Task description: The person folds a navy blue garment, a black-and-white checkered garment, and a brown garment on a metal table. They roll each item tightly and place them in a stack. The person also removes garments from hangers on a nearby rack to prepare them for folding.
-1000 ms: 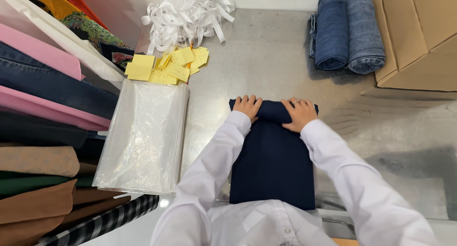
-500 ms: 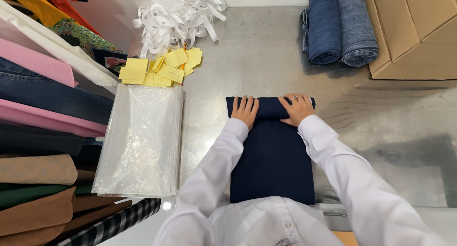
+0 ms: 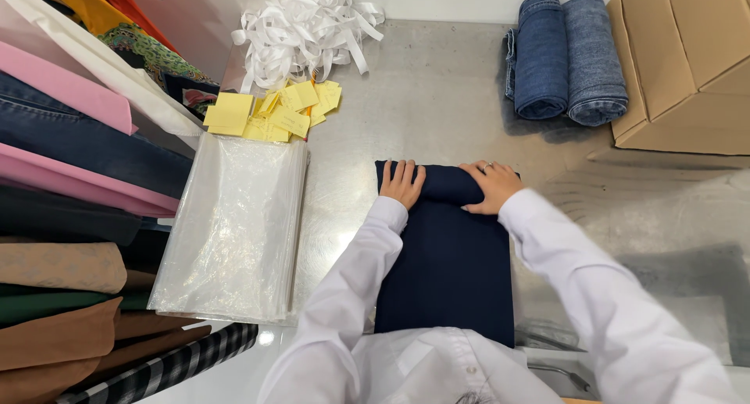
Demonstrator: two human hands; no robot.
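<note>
A folded navy cloth (image 3: 445, 263) lies lengthwise on the grey metal table (image 3: 437, 99), its far end rolled into a thick tube. My left hand (image 3: 401, 183) presses on the left part of that roll, fingers curled over it. My right hand (image 3: 491, 187), with a ring on one finger, grips the right part of the roll. Both arms wear white sleeves, and the cloth's near end runs under my chest.
A stack of clear plastic bags (image 3: 234, 224) lies to the left, with yellow paper slips (image 3: 273, 111) and a heap of white ribbon strips (image 3: 308, 25) beyond. Folded fabrics (image 3: 70, 177) pile up at far left. Two rolled denim pieces (image 3: 566, 56) and cardboard boxes (image 3: 687, 60) sit at back right.
Both hands stay on the rolled end of the navy cloth, and the roll has come slightly nearer and grown a little thicker. The view has shifted a bit.
</note>
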